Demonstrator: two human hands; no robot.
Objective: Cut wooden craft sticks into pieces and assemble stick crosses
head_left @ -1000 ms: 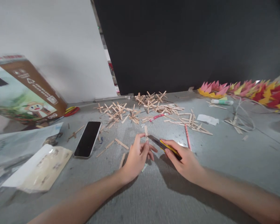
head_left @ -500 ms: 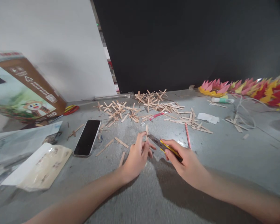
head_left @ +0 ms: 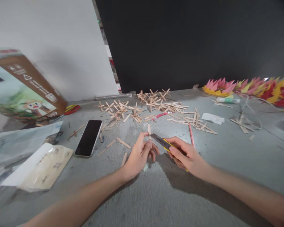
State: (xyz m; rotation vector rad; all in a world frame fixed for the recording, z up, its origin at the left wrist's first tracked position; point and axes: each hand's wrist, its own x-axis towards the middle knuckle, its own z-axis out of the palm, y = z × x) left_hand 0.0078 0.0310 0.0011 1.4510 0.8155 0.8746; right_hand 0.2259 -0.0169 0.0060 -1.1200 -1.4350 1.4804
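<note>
Between the thumb and fingers of my left hand [head_left: 142, 150] a wooden craft stick [head_left: 149, 128] is pinched, its upper end pointing away from me. My right hand [head_left: 188, 155] is wrapped round a yellow and black utility knife [head_left: 167, 144]. The dark blade points left, its tip at or very near the stick, just above my left thumb; I cannot tell whether it touches. Left of my left hand, a few loose craft sticks [head_left: 123, 142] lie on the grey table [head_left: 142, 201]. A small pale scrap [head_left: 145, 167] shows under my left hand.
A pile of craft sticks [head_left: 153, 102], some crossed, lies ahead. At left are a phone [head_left: 89, 138], a plastic packet [head_left: 47, 167] and a printed box [head_left: 33, 91]. Right are a red-pink rod [head_left: 191, 135], white paper [head_left: 213, 118], a glue stick [head_left: 227, 100] and folded-paper pieces [head_left: 219, 86].
The knife and my right hand have shifted slightly right, and the knife has turned a little in my grip. My left hand keeps the stick in nearly the same place.
</note>
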